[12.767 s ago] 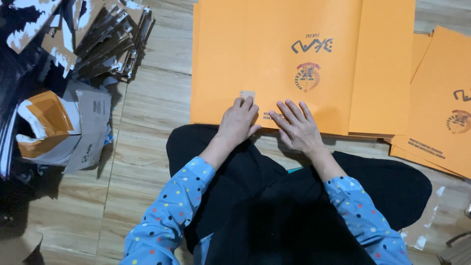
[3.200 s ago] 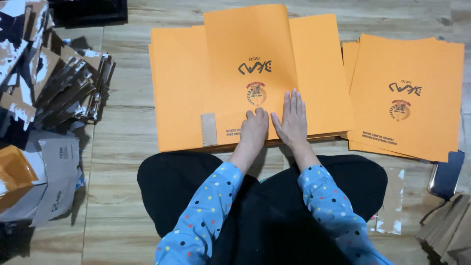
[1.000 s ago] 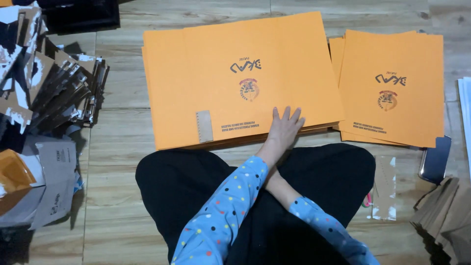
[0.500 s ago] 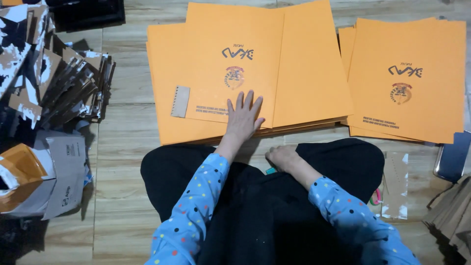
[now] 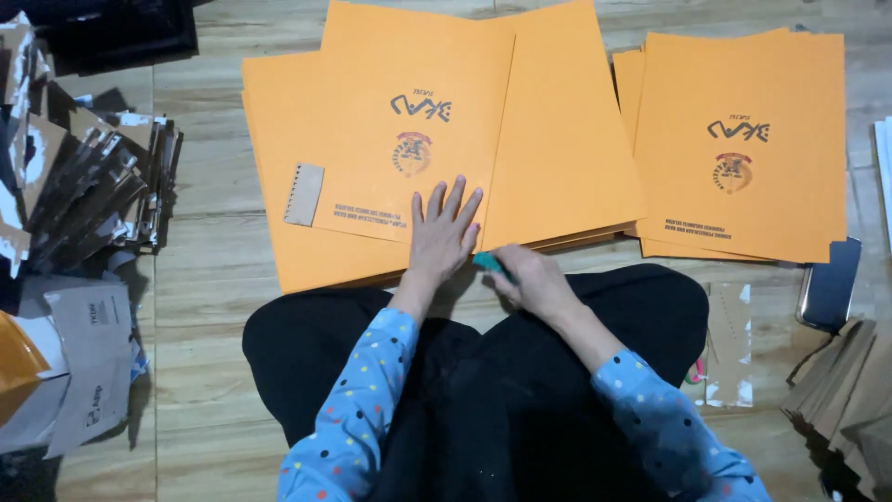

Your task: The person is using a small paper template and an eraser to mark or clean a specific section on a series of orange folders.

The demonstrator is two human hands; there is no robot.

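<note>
Left hand (image 5: 444, 237) flat on orange folder (image 5: 409, 139) edge; right hand (image 5: 528, 277) gripping teal object (image 5: 490, 264).

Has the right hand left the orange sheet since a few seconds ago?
Yes. The right hand has pulled back off the orange sheet toward the lap, holding a small teal thing.

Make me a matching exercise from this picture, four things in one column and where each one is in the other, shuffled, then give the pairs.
1. left hand
2. right hand
3. dark phone
4. brown card strip

A. floor, far right
B. flat on the folded orange sheet
C. holding a small teal object
D. left part of the orange sheet

Pairs: 1-B, 2-C, 3-A, 4-D
</note>
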